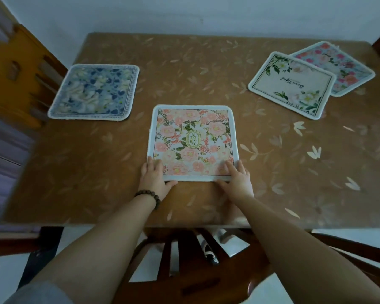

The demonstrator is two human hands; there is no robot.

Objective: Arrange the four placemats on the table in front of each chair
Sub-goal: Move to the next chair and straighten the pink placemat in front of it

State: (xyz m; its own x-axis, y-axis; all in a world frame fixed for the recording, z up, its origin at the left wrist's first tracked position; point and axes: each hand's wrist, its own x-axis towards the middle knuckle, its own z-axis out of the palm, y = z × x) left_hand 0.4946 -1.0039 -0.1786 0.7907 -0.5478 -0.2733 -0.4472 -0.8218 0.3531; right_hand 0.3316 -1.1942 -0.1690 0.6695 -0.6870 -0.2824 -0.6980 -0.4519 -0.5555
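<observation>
Both your hands lie on the near corners of the pink floral placemat [193,141], flat on the table [206,69] in front of the near chair [184,270].

Your left hand [154,178], with a bead bracelet [148,197] on its wrist, has straight fingers on the mat's near left corner and its thumb along the near edge. Your right hand [237,176] lies the same way on the near right corner; neither hand curls round the mat. The blue floral placemat [94,92] lies flat by the table's left edge, in front of the yellow wooden chair [15,69]. Far right, the cream placemat with script lettering [292,84] lies partly over the pink-and-red rose placemat [347,64], both set askew.
</observation>
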